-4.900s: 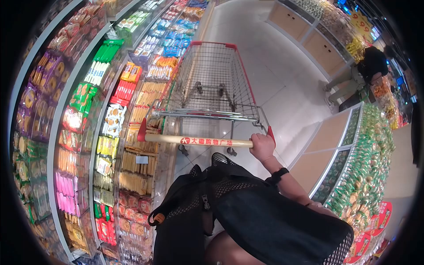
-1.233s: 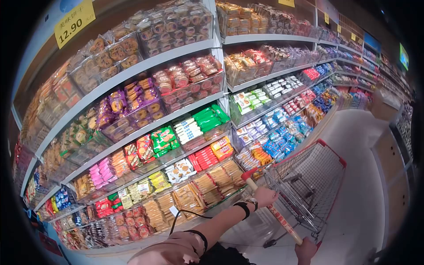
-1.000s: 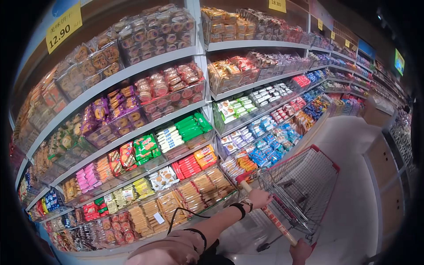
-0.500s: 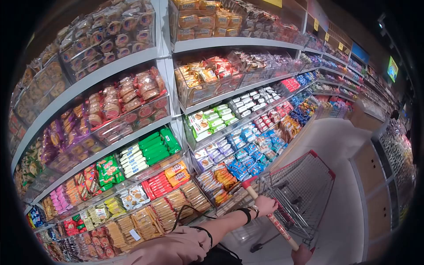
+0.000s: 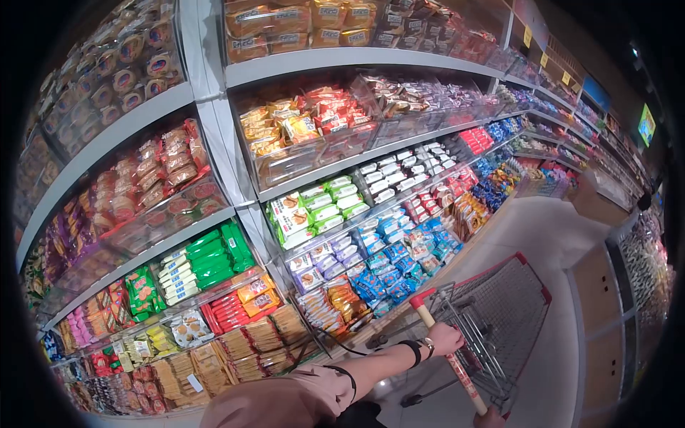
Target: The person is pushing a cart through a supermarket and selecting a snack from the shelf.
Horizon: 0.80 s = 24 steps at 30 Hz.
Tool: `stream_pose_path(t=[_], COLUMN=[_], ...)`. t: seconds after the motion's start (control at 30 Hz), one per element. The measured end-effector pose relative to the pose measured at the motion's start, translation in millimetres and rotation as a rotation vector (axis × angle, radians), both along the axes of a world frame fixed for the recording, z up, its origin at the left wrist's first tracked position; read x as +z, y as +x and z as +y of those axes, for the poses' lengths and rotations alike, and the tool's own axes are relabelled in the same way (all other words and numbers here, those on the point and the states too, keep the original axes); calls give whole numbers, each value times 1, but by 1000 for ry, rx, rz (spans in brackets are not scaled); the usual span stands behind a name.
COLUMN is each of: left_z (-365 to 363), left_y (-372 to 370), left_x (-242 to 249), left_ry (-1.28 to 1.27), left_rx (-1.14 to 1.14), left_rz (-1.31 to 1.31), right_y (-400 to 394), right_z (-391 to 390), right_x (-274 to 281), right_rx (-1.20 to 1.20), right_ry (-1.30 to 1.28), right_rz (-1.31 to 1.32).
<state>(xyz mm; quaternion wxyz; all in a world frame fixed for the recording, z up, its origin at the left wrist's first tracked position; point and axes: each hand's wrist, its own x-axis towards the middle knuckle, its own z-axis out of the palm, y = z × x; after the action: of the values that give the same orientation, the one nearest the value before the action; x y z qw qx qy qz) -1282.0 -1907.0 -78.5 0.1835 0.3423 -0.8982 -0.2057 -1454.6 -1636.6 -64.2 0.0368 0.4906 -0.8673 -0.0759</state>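
A metal shopping cart (image 5: 499, 307) with red corners stands in front of me at the lower right. My left hand (image 5: 444, 339) is wrapped round the upper part of its pale handle (image 5: 460, 374), with a watch and a black band at the wrist. At the handle's lower end my right hand (image 5: 490, 418) is closed round it, partly cut off by the bottom edge of the view. The cart's basket looks bare of goods. Green-and-white packets (image 5: 332, 207) and blue packets (image 5: 392, 267) lie in the shelf bins left of the cart.
Tall shelves (image 5: 307, 170) of wrapped snacks fill the left and centre and curve away to the far right. A wooden-sided display (image 5: 596, 307) stands right of the cart. Between them runs the pale floor (image 5: 542, 214) of the aisle. A bright screen (image 5: 646, 125) hangs at the upper right.
The shelves beside me look nearer and have shifted left in view. The cart and both my hands sit slightly further right, still on the handle.
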Motion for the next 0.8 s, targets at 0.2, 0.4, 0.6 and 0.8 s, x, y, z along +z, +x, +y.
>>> stream_pose_path(t=[0.2,0.4,0.6,0.8], left_z=[-24,-37,-47,-56], left_y=[-52,-115,-165,-197], left_x=[3,-2,-20,-20], left_ry=[-41,-67,-167,-132], left_rx=[11,78,39,57], left_rz=[17,-92,-32,-50], right_y=[-74,-127,-233,-266], right_z=[-21,-50,-55,-70], right_x=[-24,3,-63,-53], right_rx=[176,137,334,347], right_ry=[-283,-123,-268,-313], right_rz=[3,136,218,207])
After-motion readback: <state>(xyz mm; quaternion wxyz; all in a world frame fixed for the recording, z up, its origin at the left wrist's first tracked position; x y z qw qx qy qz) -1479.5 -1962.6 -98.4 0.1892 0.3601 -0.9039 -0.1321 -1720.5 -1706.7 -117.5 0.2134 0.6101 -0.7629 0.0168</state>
